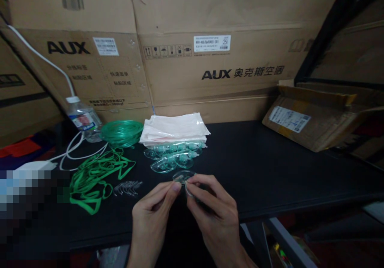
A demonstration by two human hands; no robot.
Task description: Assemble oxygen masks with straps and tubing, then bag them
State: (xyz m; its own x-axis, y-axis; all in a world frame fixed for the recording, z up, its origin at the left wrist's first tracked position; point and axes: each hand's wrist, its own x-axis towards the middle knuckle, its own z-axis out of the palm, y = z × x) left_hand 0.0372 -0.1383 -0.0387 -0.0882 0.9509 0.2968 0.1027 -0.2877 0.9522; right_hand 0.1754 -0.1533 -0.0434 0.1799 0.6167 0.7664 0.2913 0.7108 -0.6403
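Near the front edge of the black table, my left hand [156, 206] and my right hand [213, 209] meet over a clear plastic face mask [185, 174]. Both hands pinch it between thumb and fingers, and most of it is hidden behind them. Just beyond lie several greenish clear face masks [171, 162], nested in two rows. Left of my hands is a small group of clear curved plastic pieces [128, 188]. A tangle of green elastic straps [93, 172] lies farther left.
A coil of green tubing [121, 133] and a plastic bottle [82, 118] stand back left, with a white cable [67, 152] nearby. White plastic bags [175, 128] are stacked behind the masks. An opened cardboard box [300, 118] sits back right. Large cardboard [240, 92] walls the back.
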